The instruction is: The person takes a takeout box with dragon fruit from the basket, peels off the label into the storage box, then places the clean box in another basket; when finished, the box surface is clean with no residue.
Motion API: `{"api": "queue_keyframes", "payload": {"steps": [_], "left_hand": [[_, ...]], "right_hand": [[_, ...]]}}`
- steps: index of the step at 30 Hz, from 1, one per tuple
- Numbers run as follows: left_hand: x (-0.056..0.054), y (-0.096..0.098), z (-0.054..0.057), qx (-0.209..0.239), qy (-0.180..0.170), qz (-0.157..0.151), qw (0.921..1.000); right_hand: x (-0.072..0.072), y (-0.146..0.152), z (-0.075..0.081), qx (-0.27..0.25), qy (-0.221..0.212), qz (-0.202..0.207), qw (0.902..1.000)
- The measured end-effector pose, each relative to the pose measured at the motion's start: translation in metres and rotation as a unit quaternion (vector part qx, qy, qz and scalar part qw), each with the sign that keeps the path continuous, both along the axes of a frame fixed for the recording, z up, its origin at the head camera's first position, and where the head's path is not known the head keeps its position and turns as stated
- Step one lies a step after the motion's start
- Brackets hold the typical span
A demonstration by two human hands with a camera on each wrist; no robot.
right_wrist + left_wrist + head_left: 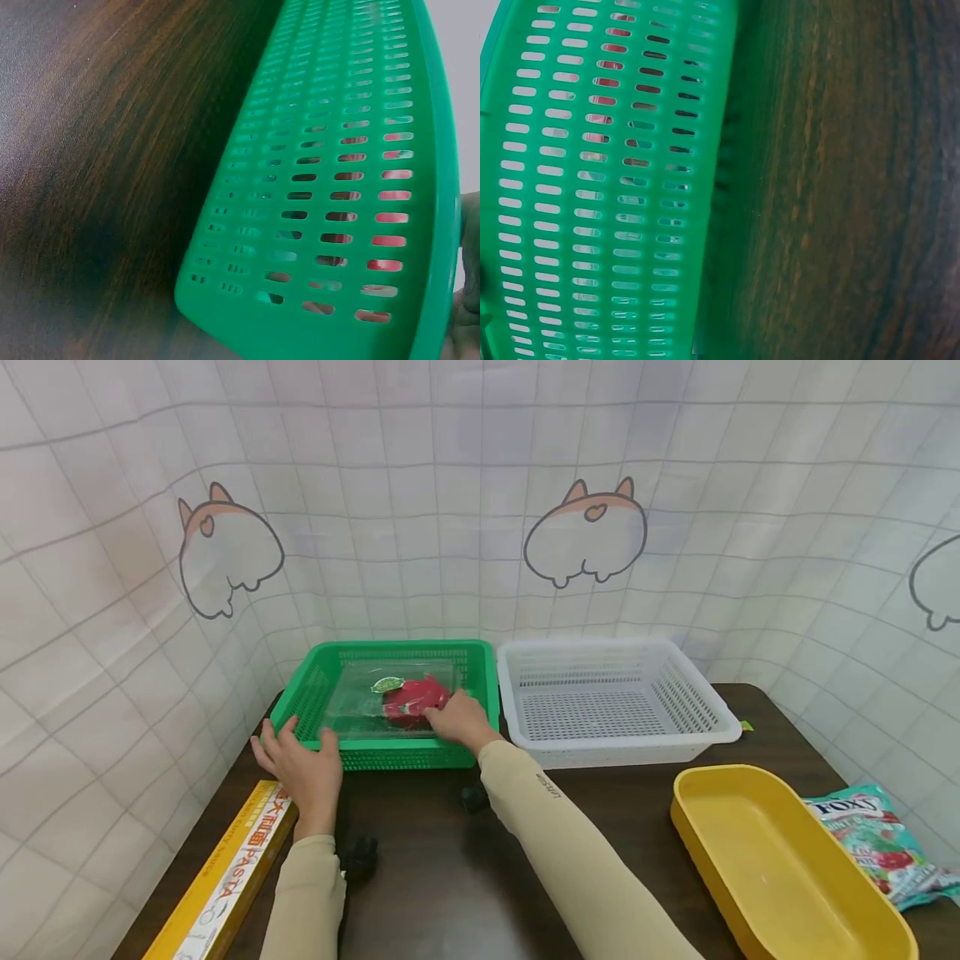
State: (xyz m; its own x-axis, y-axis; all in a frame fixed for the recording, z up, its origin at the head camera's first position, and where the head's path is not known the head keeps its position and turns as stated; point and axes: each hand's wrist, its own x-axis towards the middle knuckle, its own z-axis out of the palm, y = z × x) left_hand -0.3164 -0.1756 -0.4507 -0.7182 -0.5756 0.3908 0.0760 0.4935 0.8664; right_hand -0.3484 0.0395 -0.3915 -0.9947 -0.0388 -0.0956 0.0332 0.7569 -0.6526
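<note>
The two hands are well apart at a green basket (408, 755), which stands on the dark wood-grained desk (420, 893) just ahead of them. The left hand (303, 768) is at the basket's near left corner with its fingers spread, the thumb near the left end of a clear package (352, 697) inside. That package, with a red item (412, 697) and a green label (387, 685) in it, lies between the hands, nearer the right one. The right hand (463, 718) reaches over the basket's near rim to the package's right end, its thumb by the red item; its other fingers are partly hidden, so I cannot tell whether it pinches the package or only rests there. Both wrist views look at the basket's slotted wall, with red showing through the slots. Below the left hand, a yellow-and-white pasta box (225, 877) slants along the desk. Just right of the right hand is a white basket (615, 752); farther right and nearer the person lies a yellow tray (787, 860), with a teal FOX'S bag (870, 839) beyond it. A checked curtain (480, 585) hangs behind everything.
</note>
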Motion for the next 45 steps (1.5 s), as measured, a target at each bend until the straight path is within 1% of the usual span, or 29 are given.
{"api": "queue_keyframes", "payload": {"steps": [2,6,14,16,20,22,26,29,31,33,36,41,45], "left_hand": [[0.002,-0.002,0.001,-0.002,-0.001,0.003,1.0],[0.002,-0.002,0.002,-0.009,0.007,0.004,0.9999],[0.002,0.002,0.001,-0.015,0.025,0.018,0.9994],[0.002,0.002,0.0,-0.022,0.029,0.021,0.9991],[0.001,0.004,-0.002,-0.039,0.034,0.023,0.9984],[0.0,0.004,-0.003,-0.044,0.034,0.023,0.9982],[0.0,0.004,-0.004,-0.041,0.033,0.025,0.9983],[-0.001,0.003,-0.004,-0.041,0.034,0.025,0.9983],[-0.001,0.002,-0.004,-0.041,0.035,0.022,0.9983],[-0.001,0.001,-0.005,-0.041,0.036,0.02,0.9983],[0.0,0.0,-0.006,-0.04,0.035,0.018,0.9984],[0.001,-0.001,-0.008,-0.041,0.037,0.022,0.9983],[-0.001,-0.001,-0.007,-0.042,0.041,0.025,0.998]], "right_hand": [[-0.001,-0.003,0.0,0.01,-0.002,0.001,0.9999],[-0.002,-0.005,0.001,0.006,-0.001,-0.01,0.9999],[-0.002,-0.002,0.001,-0.05,-0.008,-0.035,0.9981],[-0.002,-0.001,0.0,-0.072,-0.004,-0.043,0.9965],[-0.001,0.001,-0.001,-0.128,0.016,-0.066,0.9894],[0.0,0.001,-0.002,-0.144,0.029,-0.077,0.9862],[0.001,-0.001,-0.002,-0.159,0.059,-0.094,0.9811],[0.001,-0.004,0.001,-0.189,0.09,-0.113,0.9713],[0.002,-0.005,0.003,-0.219,0.103,-0.126,0.9621],[0.002,-0.006,0.005,-0.247,0.105,-0.134,0.9539],[0.002,-0.008,0.005,-0.269,0.097,-0.146,0.9472],[0.003,-0.013,0.006,-0.263,0.11,-0.165,0.9442],[0.004,-0.014,0.009,-0.251,0.115,-0.167,0.9464]]}}
